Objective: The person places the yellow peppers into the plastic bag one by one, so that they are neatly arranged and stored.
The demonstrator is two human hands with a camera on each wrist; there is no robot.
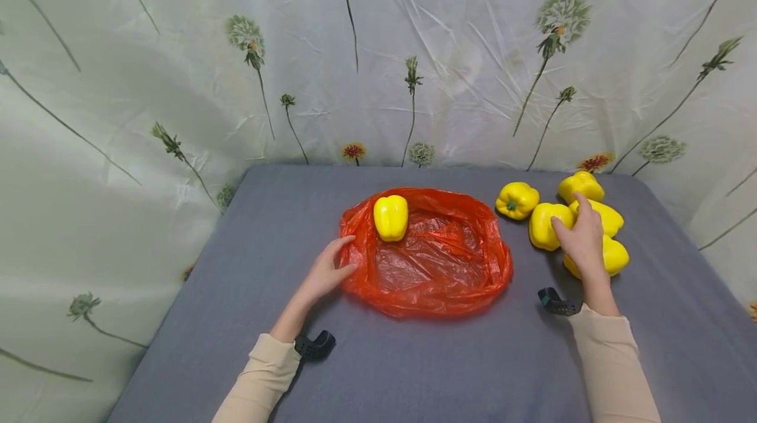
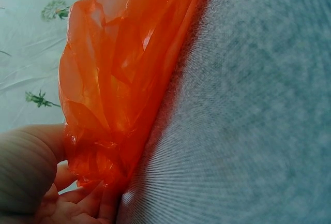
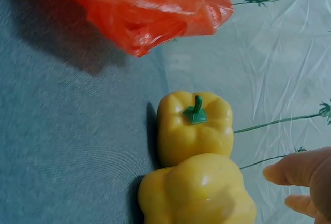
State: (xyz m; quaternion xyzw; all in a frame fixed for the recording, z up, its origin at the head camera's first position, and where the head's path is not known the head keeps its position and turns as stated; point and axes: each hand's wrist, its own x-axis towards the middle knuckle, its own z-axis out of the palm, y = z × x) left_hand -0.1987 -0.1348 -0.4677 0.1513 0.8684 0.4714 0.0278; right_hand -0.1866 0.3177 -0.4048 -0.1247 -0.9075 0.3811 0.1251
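A red plastic bag (image 1: 443, 301) lies spread with its mouth facing up, and a yellow bell pepper (image 1: 391, 218) sits inside at its left. At the bag's left side, my left hand (image 1: 324, 272) touches the rim with thumb and fingers apart; the left wrist view shows the thin plastic (image 2: 119, 79) against the fingers. My right hand (image 1: 582, 239) hovers over a group of several yellow bell peppers, thumb and fingers spread. Nearest to it is a yellow pepper (image 1: 549, 226). Beside that one, a pepper with a green stem (image 3: 194, 131) stands in the right wrist view.
A grey cloth (image 1: 414, 370) covers the table. Behind it hangs a pale curtain (image 1: 461, 81) with a dandelion print. More yellow peppers (image 1: 582, 186) lie near the table's back right edge. A dark band (image 1: 315, 345) is on the left wrist, another (image 1: 558, 303) on the right.
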